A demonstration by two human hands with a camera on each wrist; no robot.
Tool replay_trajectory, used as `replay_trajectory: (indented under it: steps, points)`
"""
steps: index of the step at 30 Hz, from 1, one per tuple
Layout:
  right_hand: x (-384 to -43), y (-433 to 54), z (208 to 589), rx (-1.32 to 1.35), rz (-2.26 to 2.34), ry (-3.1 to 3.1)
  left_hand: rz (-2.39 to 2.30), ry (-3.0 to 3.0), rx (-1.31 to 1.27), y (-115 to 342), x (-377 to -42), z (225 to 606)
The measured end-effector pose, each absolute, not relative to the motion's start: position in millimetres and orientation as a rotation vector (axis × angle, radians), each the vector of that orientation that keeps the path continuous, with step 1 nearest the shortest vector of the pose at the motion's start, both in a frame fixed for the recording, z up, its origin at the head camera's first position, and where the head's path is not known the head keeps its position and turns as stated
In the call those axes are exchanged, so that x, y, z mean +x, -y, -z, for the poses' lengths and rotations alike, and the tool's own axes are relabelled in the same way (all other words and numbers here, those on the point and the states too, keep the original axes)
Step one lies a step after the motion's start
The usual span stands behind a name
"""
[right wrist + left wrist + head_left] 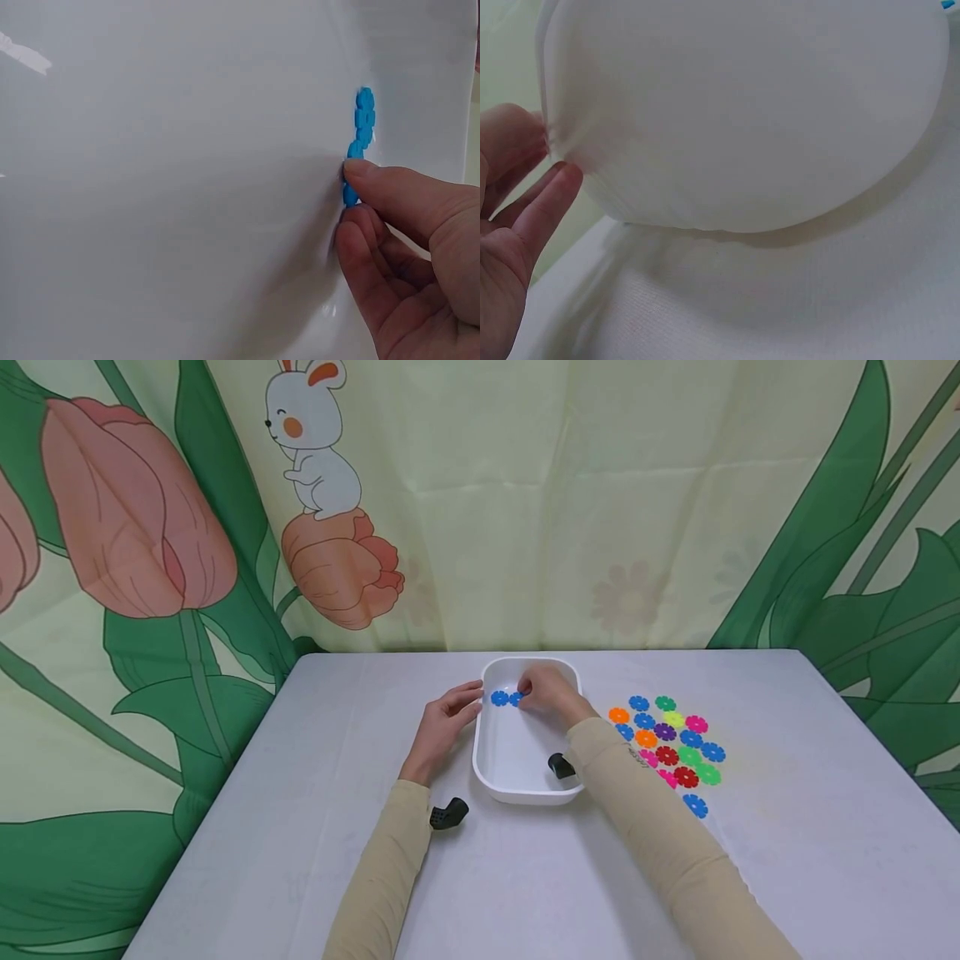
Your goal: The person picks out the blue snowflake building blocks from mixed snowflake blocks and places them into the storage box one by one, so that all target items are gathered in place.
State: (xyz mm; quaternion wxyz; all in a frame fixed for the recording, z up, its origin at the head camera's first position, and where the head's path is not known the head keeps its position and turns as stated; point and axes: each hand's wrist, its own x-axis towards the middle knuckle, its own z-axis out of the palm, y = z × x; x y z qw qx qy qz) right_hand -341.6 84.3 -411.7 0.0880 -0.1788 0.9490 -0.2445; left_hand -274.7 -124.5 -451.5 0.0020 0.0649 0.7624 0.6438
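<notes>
My right hand (553, 695) reaches into a white tray (517, 760) and pinches a blue snowflake disc (351, 193) between thumb and fingers. Close beside it, another blue snowflake disc (499, 698) lies in the tray's far left part; in the right wrist view the two discs seem to meet at their edges. My left hand (444, 727) touches the tray's left side, its fingers fairly straight. From the left wrist view, the fingertips and thumb (566, 184) rest against the outer wall near the rim.
Many loose snowflake discs in several colours lie on the white table right of the tray, among them a purple one (664, 732) and a lone blue one (695, 806) nearer me. Black wrist devices (448, 813) sit at both wrists. A patterned curtain (510, 510) hangs behind.
</notes>
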Motion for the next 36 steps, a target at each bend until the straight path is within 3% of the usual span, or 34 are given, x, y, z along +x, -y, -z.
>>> replay_trajectory:
  steps: [17, 36]
  points:
    - [-341.5, -87.4, 409.0, -0.583, 0.740, -2.841, -2.030, -2.441, 0.257, 124.4, -276.5, 456.5]
    - [-337.3, -86.3, 396.0, -0.372, 0.767, -2.789, -2.031, -2.441, 0.252, 124.3, -276.3, 457.1]
